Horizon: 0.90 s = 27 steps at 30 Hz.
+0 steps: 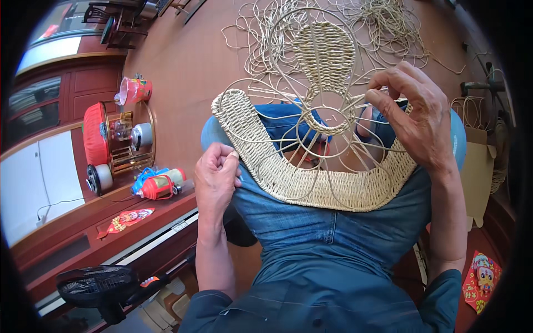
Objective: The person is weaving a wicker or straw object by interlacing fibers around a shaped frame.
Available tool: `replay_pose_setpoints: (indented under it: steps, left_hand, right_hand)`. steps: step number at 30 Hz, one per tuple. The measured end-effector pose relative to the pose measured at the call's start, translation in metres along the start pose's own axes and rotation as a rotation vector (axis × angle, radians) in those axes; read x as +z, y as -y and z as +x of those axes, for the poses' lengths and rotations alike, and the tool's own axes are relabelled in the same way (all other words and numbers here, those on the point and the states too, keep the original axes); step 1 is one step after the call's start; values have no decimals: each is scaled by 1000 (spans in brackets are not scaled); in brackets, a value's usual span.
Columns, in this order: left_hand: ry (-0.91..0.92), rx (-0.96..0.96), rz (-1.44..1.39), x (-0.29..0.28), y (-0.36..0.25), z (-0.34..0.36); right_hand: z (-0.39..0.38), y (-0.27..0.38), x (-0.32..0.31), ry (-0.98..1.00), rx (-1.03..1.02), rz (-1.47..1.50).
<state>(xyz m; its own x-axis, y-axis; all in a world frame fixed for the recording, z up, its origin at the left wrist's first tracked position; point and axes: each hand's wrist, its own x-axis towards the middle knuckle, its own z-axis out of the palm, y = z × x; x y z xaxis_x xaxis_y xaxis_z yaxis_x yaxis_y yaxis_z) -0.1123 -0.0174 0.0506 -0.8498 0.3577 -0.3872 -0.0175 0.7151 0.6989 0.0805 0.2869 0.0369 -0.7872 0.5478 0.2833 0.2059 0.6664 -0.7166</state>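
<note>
woven frame (333, 188): spread between left grip (215, 173), curled at its edge, and right grip (420, 114), narrowed; holdings cannot be told.

Wicker frame (333, 188) on lap (277, 227), cord piles (388, 33) beyond

Frame lies across both thighs, band nearest the body, oval panel (325, 53) at its far end. Left hand (215, 175) at the band's left edge, right hand (411, 105) above its right side. Cord piles on floor (183, 72) past the panel. Far left: chairs (119, 25). Left: bucket (141, 90), then stand (133, 161) nearer, bottle (161, 184) after that, fan (97, 286) lower left. Right: box (478, 172); paper cutout (482, 282) nearer the body. Item beyond box, maybe a tool (483, 86), too dark to tell.
</note>
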Motion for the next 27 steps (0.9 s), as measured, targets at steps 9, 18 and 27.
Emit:
replay_pose_setpoints:
  steps: [9, 18, 27]
  left_hand:
    - [-100, 76, -118, 8, 12, -5]
    - [-108, 199, -281, 7, 20, -7]
    - [-162, 263, -85, 0, 20, -8]
  right_hand:
    - [-18, 0, -4, -47, 24, 67]
    - [-15, -2, -8, -44, 32, 152]
    - [-32, 41, 9, -374, -359, -194]
